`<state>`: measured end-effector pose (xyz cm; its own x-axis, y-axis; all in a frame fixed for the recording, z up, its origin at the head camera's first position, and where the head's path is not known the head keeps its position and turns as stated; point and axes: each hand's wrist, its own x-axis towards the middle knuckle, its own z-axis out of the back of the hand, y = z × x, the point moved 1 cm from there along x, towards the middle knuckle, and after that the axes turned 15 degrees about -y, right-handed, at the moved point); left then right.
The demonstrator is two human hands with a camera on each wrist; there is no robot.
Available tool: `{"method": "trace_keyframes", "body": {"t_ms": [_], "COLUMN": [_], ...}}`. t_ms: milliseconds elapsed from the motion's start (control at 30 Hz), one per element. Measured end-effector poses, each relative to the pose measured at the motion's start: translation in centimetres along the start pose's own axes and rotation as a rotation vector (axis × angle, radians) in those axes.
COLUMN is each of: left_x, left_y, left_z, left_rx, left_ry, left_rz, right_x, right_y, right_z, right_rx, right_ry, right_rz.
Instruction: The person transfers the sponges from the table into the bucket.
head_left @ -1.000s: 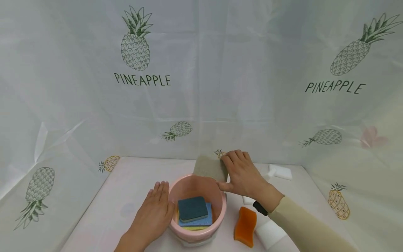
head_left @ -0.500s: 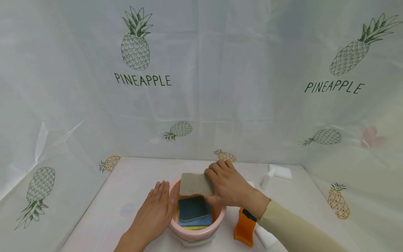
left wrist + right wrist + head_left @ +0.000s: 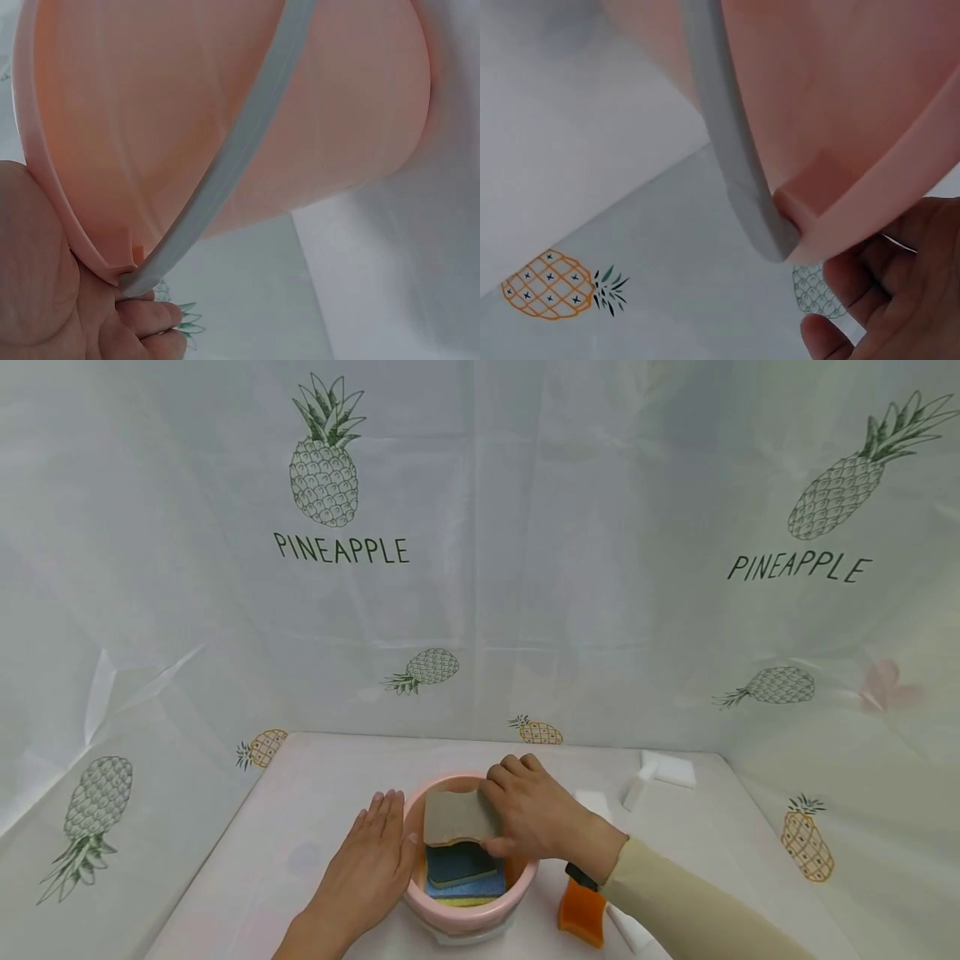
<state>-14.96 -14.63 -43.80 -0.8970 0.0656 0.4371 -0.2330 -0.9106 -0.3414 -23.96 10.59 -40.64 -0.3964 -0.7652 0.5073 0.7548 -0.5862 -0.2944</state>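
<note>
A pink bucket stands upright at the front middle, its grey handle hanging down outside. My right hand grips a beige-grey sponge by its right side, thumb at the near edge, within the bucket's mouth. Beneath it lie a dark teal sponge, a blue sponge and something yellow, stacked and partly covered. My left hand rests with straight fingers against the left side of the rim. In the right wrist view the bucket's rim hides the held sponge.
Right of the bucket lies an orange wavy sponge, partly under my right forearm. White foam blocks lie near it and at the back right, with a small white piece beside. A pineapple-print sheet encloses the table.
My right hand has moved left and down, carrying the beige-grey sponge from beyond the bucket's back rim into its mouth, over the dark sponge. My left hand has stayed put.
</note>
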Motion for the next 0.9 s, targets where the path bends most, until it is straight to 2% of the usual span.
{"method": "trace_keyframes", "body": {"t_ms": [267, 467, 700, 900], "left_x": [0.0, 0.0, 0.0, -0.1], "left_y": [-0.1, -0.1, 0.0, 0.0], "left_z": [0.0, -0.1, -0.2, -0.2], "left_rx": [-0.007, -0.004, -0.008, -0.012], "left_ry": [0.003, 0.001, -0.006, -0.004], "left_rz": [0.015, 0.025, 0.023, 0.023], "right_x": [0.2, 0.5, 0.6, 0.4], "right_y": [0.6, 0.9, 1.3, 1.2], "right_z": [-0.3, -0.6, -0.7, -0.7], "right_rx": [0.024, 0.001, -0.067, -0.045], "right_ry": [0.091, 0.139, 0.126, 0.086], "right_rz": [-0.005, 0.01, 0.032, 0.013]}}
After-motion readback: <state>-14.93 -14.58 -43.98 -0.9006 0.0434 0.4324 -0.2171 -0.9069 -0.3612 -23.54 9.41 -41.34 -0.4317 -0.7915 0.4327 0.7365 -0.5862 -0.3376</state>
